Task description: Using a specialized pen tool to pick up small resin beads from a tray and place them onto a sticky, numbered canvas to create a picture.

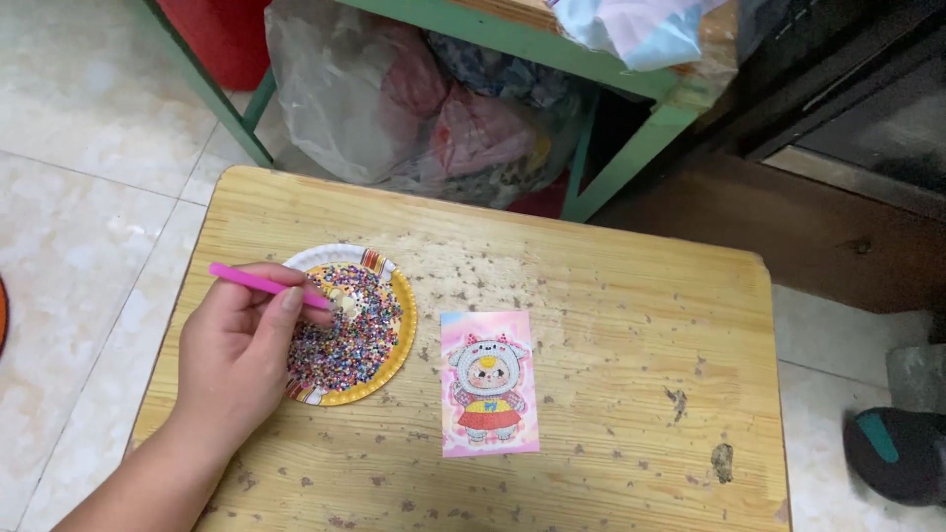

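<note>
Left hand (236, 350) pinched a pink pen (264, 285) over the bead-filled paper plate (402, 325); at three o'clock, just beside, lay a cartoon picture card (489, 396) on the wooden table (611, 325).

clear plastic bag (394, 99), bulging, pink and dark contents | under green shelf frame (631, 148), behind wooden table (611, 325)

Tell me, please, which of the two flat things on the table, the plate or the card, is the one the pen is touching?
The plate: the pink pen in the left hand dips into its beads. The card lies apart.
</note>
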